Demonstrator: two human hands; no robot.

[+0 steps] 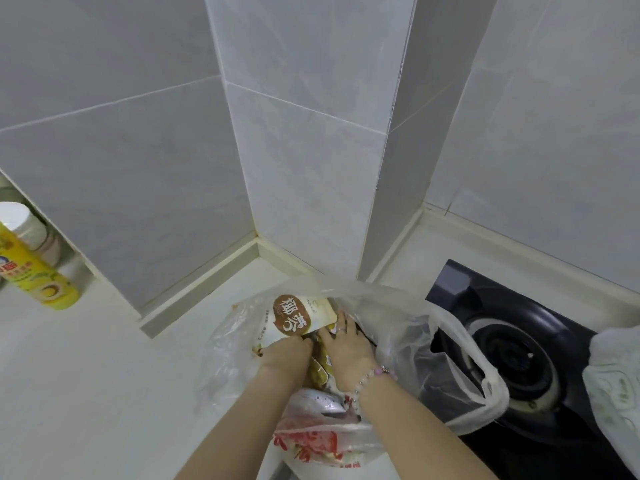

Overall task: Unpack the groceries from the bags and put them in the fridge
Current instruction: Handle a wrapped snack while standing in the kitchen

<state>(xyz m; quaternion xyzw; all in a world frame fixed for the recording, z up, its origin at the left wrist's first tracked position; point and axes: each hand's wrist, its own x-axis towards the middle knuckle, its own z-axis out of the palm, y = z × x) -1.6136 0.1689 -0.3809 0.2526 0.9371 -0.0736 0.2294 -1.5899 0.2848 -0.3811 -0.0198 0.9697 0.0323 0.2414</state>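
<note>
Reaching into the clear plastic bag (398,323) on the surface (104,375), the left hand (287,353) curls round the near end of the brown-and-white pouch (298,317). The pouch runs lengthwise away from the person, while the right hand (346,348) lies flat-fingered beside it.

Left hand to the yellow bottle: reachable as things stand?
Probably yes: bare counter lies between the left hand and the bottle. But the hand is inside the bag, seemingly gripping the pouch, so it must withdraw first.

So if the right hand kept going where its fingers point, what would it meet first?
Probably the brown-and-white pouch in the clear plastic bag; the right hand looks nearly against it, depth unclear.
</note>
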